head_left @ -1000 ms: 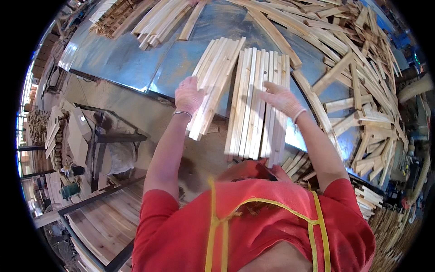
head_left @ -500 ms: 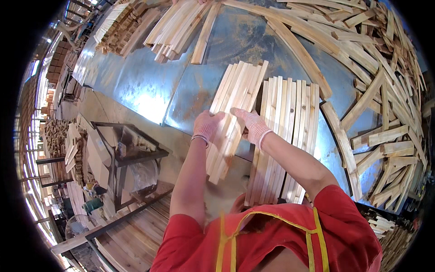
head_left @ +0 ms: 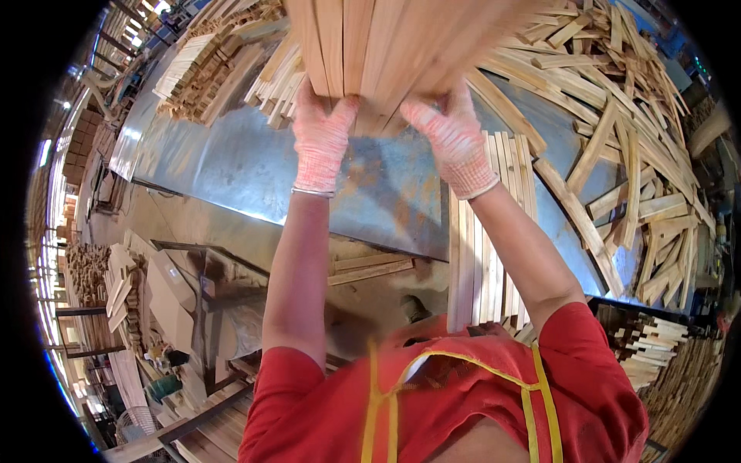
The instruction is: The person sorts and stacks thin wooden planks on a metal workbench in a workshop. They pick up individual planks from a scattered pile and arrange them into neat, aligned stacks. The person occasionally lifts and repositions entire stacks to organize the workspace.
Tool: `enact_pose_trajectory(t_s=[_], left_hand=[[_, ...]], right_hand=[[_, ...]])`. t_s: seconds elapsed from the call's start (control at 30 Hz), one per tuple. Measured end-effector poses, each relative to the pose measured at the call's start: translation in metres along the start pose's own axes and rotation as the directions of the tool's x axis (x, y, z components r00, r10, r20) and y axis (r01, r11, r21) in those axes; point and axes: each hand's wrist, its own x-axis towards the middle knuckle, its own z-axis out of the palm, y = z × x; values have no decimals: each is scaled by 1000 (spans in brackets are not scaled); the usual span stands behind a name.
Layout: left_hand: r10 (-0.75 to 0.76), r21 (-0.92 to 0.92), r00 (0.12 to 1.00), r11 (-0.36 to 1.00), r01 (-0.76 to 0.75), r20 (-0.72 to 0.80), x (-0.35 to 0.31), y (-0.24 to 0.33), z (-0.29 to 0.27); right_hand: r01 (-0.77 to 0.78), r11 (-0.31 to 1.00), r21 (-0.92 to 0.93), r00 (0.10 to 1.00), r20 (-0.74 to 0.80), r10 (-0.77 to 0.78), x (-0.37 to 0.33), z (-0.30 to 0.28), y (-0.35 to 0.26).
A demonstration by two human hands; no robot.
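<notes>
A bundle of wooden slats [head_left: 378,65] stands raised in front of me, its upper end running out of the picture. My left hand [head_left: 319,139], in a pinkish knit glove, grips the bundle's lower left side, thumb across the near face. On the lower right side my right hand [head_left: 454,139], gloved alike, is closed round it; its fingers behind the wood are partly hidden. Below the right hand, a row of upright-lying slats [head_left: 488,247] rests at the edge of the metal table [head_left: 386,181], partly covered by my right forearm.
Loose boards [head_left: 610,147] lie heaped across the right side of the table. A stack of short pieces [head_left: 193,65] and another slat pile [head_left: 276,85] sit at the far left. Left of me stands a dark metal frame [head_left: 204,324]. Two boards [head_left: 370,268] lie on the floor.
Both hands have moved up and away from me with the slat bundle, tilting it upright off the table's near edge. The row of slats on the right has stayed put.
</notes>
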Motion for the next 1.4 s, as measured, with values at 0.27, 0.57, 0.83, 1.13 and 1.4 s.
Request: enact_pose_trajectory(t_s=[0.27,0.57,0.83,1.13,1.4], left_hand=[[-235,561,695,778,-284,679,-132,-149,-39],[-291,564,688,799,-208,665,-168,-174,-46],[-650,436,544,760,482,531,-173,-141,-24],[-798,632,584,530,566,147,-105,-204,-49],[-798,800,213,466,-378,565,8,-280,-121]], right_hand=[[-2,133,-991,858,66,509,-163,-15,130],[101,112,-989,994,96,-47,-156,-98,93],[-783,161,-601,614,-706,352,-228,-264,104],[-824,462,-329,534,-177,827,-179,-109,142],[-728,359,-584,442,0,897,-124,-74,137]])
